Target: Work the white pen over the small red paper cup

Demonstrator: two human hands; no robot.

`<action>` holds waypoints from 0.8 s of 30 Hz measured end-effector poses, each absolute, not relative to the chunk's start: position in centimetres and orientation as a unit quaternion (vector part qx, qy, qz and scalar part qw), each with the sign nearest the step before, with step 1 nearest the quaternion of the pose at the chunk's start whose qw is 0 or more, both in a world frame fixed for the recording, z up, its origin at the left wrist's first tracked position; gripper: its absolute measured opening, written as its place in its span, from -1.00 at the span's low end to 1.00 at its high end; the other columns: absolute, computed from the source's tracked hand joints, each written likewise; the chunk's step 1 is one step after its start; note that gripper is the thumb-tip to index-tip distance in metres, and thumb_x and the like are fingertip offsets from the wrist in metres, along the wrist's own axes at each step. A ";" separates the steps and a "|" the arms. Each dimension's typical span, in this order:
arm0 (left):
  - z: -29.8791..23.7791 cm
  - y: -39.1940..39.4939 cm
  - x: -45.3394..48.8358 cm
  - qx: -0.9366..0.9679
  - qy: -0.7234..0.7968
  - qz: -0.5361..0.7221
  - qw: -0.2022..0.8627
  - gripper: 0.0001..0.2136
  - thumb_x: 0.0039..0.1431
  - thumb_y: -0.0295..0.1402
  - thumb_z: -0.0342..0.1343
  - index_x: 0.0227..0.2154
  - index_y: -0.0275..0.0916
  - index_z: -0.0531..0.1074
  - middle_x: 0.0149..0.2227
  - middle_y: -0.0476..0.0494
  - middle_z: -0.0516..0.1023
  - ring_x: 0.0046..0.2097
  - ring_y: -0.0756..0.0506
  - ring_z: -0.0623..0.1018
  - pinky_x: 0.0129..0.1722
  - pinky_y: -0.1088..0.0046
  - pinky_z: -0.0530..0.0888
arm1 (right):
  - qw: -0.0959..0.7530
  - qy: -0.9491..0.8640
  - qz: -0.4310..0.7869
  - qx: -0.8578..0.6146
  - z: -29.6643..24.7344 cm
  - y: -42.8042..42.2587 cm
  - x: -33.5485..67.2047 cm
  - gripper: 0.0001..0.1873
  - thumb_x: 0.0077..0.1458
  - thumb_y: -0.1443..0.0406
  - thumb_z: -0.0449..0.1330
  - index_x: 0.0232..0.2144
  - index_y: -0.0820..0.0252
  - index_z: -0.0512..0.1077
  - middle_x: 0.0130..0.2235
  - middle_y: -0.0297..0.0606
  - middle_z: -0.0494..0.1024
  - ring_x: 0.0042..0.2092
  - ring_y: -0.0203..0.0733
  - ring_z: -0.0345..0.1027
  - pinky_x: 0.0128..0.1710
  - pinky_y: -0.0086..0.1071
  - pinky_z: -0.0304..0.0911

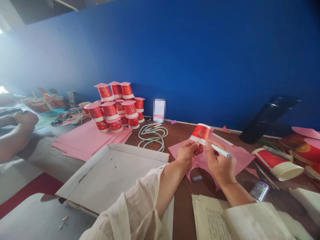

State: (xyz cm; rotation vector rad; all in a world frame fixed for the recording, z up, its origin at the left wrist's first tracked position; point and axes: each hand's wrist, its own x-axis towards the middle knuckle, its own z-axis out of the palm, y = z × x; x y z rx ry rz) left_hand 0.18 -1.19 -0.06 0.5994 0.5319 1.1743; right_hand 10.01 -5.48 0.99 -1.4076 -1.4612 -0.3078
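My left hand (pixel 188 154) has its fingers closed on the white rim of a red paper cup (pixel 200 131), which is upside down and a little tilted. A white marker pen (pixel 219 150) is gripped in my right hand (pixel 223 168), its far end pointing right. The pen's tip is hidden near the cup by my fingers. Under both hands lies a pink paper sheet (pixel 237 156) with rounded cut-outs along its near edge. A small grey-purple cap-like piece (pixel 197 178) rests on the table below my hands.
Stacked red cups with pink paper tops (pixel 109 109) stand on pink sheets (pixel 77 140). A white cardboard tray (pixel 120 170), coiled cable (pixel 152 135), black flask (pixel 265 118), tipped cup stack (pixel 276 163), small jar (pixel 260 191) and booklet (pixel 208 216) surround me. Another person's hand (pixel 25 120) is far left.
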 end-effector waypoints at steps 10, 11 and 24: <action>0.1 -1.4 0.1 0.279 0.243 0.537 0.758 -0.73 -0.23 -0.29 0.36 -0.54 -0.34 0.43 -0.50 -0.09 0.46 -0.39 0.01 0.48 -0.14 0.37 0.38 | 0.517 -0.604 -0.130 -0.593 1.1 -5.5 10.0 -0.66 0.17 0.11 0.04 -0.24 0.22 0.49 -0.27 -0.14 0.58 -0.23 -0.15 0.47 -0.27 -0.34 0.34; 0.1 -1.4 0.1 0.277 0.246 0.537 0.758 -0.74 -0.22 -0.29 0.36 -0.54 -0.34 0.43 -0.49 -0.10 0.46 -0.39 0.01 0.48 -0.14 0.37 0.38 | 0.516 -0.601 -0.128 -0.597 1.1 -5.5 10.0 -0.65 0.17 0.11 0.04 -0.25 0.22 0.49 -0.29 -0.14 0.58 -0.25 -0.15 0.47 -0.28 -0.35 0.34; 0.1 -1.2 0.1 0.271 0.243 0.540 0.759 -0.77 -0.20 -0.33 0.34 -0.54 -0.32 0.41 -0.50 -0.09 0.48 -0.40 0.02 0.48 -0.19 0.41 0.39 | 0.514 -0.588 -0.118 -0.613 1.2 -5.6 10.1 -0.64 0.16 0.09 0.04 -0.27 0.24 0.48 -0.30 -0.14 0.57 -0.34 -0.20 0.44 -0.33 -0.38 0.31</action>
